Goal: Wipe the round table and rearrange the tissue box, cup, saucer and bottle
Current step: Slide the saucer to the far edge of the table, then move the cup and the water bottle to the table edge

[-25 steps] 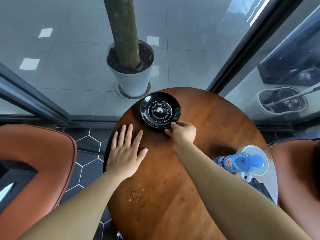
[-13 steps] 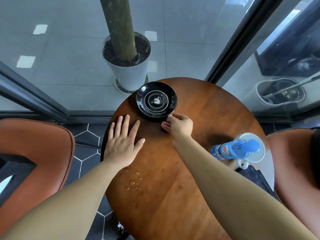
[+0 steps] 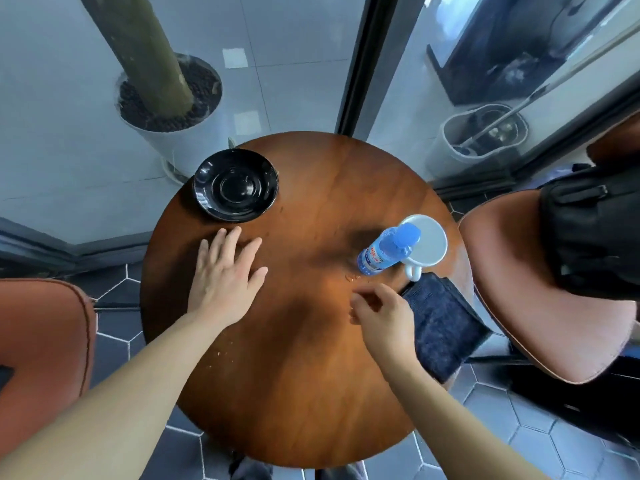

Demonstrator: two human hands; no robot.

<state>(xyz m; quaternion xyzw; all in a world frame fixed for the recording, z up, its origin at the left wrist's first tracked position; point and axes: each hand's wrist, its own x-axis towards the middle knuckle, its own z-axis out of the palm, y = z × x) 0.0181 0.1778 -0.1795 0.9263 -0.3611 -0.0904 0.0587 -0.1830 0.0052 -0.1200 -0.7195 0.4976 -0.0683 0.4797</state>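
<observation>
A black saucer [image 3: 236, 185] lies at the far left of the round wooden table [image 3: 304, 375]. My left hand [image 3: 225, 277] rests flat on the wood just in front of it, fingers spread. A blue-capped water bottle [image 3: 388, 249] stands at the right, with a white cup [image 3: 427, 245] right behind it. A dark blue tissue box [image 3: 441, 327] sits at the table's right edge. My right hand [image 3: 382, 318] hovers beside the box and below the bottle, fingers loosely curled, holding nothing.
Orange chairs stand at the left [image 3: 41, 341] and right [image 3: 554, 289]; a black bag [image 3: 592, 230] lies on the right one. Behind the glass are a white plant pot [image 3: 176, 133] and a mop bucket [image 3: 481, 136]. Small droplets or crumbs dot the wood.
My right hand let go of the saucer and drew back to the right, near the tissue box. The view shifted right. The left hand stayed flat on the table.
</observation>
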